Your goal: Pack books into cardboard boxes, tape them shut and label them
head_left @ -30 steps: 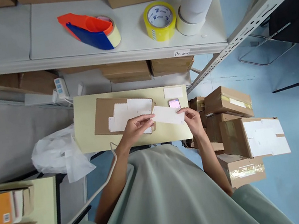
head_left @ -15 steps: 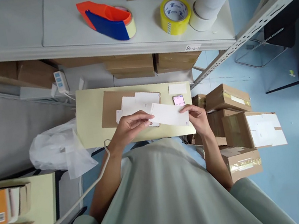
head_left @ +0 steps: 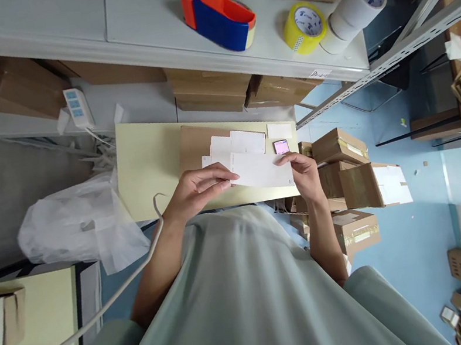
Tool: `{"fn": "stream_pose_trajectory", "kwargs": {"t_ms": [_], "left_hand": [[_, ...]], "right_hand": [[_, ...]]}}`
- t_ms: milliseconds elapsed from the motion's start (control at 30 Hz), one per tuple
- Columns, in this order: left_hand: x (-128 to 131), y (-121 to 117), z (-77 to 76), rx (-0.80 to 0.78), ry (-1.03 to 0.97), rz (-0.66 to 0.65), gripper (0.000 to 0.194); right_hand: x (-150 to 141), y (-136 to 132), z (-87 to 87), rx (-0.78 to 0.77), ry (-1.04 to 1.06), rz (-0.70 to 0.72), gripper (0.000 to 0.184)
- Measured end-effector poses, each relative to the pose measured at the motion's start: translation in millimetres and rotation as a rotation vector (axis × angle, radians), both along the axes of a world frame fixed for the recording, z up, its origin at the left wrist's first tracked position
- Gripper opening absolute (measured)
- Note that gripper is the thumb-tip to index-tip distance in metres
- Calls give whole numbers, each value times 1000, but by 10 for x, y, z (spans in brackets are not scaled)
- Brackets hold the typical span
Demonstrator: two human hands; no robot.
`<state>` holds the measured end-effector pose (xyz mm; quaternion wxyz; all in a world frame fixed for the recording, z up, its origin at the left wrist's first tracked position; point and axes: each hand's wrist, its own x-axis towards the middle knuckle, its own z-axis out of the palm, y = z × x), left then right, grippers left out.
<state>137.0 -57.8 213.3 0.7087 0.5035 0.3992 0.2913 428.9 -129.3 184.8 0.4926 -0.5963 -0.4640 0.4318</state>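
Observation:
A white envelope-sized sheet of paper [head_left: 260,169] is held level above the front of the pale yellow table [head_left: 145,169]. My left hand [head_left: 200,188] pinches its left end between thumb and fingers. At the opposite end, my right hand [head_left: 304,174] grips the sheet's edge. Behind the held sheet lie several white paper pieces [head_left: 247,142], overlapping on a flat brown cardboard piece [head_left: 193,143]. Just beyond my right fingers rests a phone [head_left: 280,146] with a lit pink screen. A separate white slip [head_left: 279,130] lies at the table's back right.
The shelf [head_left: 144,39] above carries an orange-and-blue tape dispenser [head_left: 218,17], a yellow tape roll [head_left: 304,27] and white rolls [head_left: 356,10]. Cardboard boxes [head_left: 357,230] stack to the right. A plastic bag [head_left: 74,224] hangs left; a grey cable [head_left: 115,306] crosses near my left arm.
My view has turned, so the shelf items appear farther right and more of the right-hand floor shows. Both hands still hold the sheet, which now sits slightly more level.

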Motion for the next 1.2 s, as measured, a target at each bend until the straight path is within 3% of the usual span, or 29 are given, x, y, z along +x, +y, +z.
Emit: {"fn": "stream_pose_trajectory", "kwargs": {"t_ms": [233,500,800,967,1200], "left_hand": [[-509,99,-61,38,-100,-35,21],[-959,189,-123,-59,-104,-26,26],[-1289,172,-182,-110,-158,48,21],[-1438,115,-231,-106,-126,132,23],[-1559,53,-433,91,-36,140,36]], "right_hand": [[-517,45,129,-15,-51,-6,37],[-986,75,191,-75,-94,-12,42],[-1301,148,202,-84,-191,79,40],[-1474,271,274,-1,-384,129,36],[-2102,340,298,24,-452,268,25]]}}
